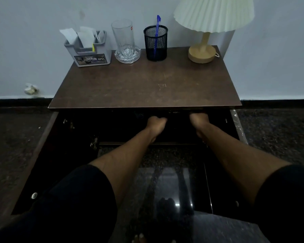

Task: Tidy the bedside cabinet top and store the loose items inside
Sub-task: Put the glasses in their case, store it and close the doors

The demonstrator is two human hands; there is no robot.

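The brown cabinet top [144, 85] carries a row of things along the wall. From left to right these are a grey organiser box [93, 55] stuffed with paper slips, a tall glass [123, 35] standing in a cut-glass dish [127, 54], and a black mesh cup [155, 44] holding a blue pen [157, 32]. Both cabinet doors stand open. My left hand [155, 122] and my right hand [199, 120] reach into the dark interior just under the top's front edge. Their fingers are hidden in the shadow, so any hold is unclear.
A pleated table lamp [203, 51] stands at the top's back right corner. The left door [42, 155] and right door [235, 123] swing out over the dark speckled floor [279, 137]. A small crumpled object [30, 89] lies by the wall on the left.
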